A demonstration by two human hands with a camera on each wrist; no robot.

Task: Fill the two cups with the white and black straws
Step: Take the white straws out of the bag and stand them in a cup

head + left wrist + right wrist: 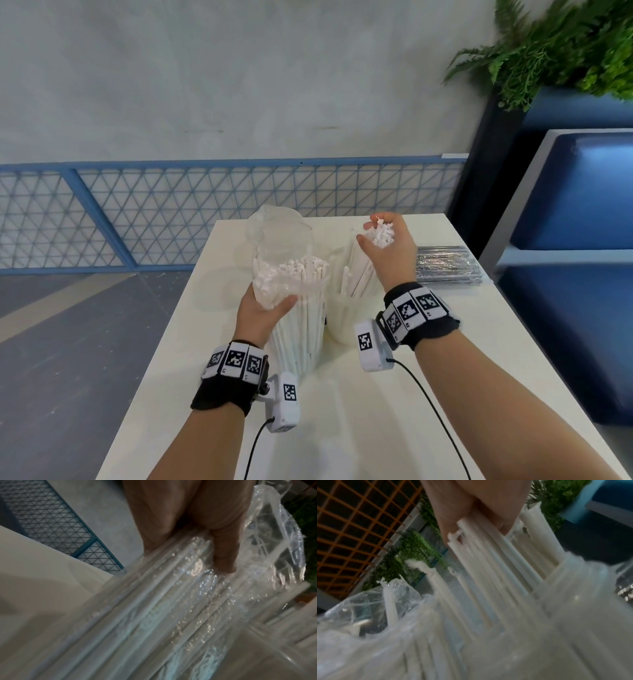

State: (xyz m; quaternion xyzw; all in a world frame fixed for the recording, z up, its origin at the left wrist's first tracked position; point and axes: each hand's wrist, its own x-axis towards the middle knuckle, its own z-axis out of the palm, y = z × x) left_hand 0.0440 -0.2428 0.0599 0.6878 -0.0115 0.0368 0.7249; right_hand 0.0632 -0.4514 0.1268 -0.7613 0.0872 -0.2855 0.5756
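Observation:
My left hand point(269, 308) grips a clear plastic bag of white straws point(301, 329) that stands upright on the white table point(376, 411). In the left wrist view my thumb point(223, 550) presses on the bag's film point(154, 615). My right hand point(385, 246) holds the top of a bunch of white straws point(359, 270). Their lower ends stand in a white cup point(342, 325) just right of the bag. The right wrist view shows the fingers point(471, 507) curled round those straws point(488, 563). A wrapped pack of black straws point(445, 265) lies at the table's right edge. I see only one cup.
A blue mesh railing point(205, 212) runs behind the table's far edge. A blue padded seat point(582, 192) and a planter with ferns point(565, 44) stand to the right. The near half of the table holds only my forearms and the wrist camera cables.

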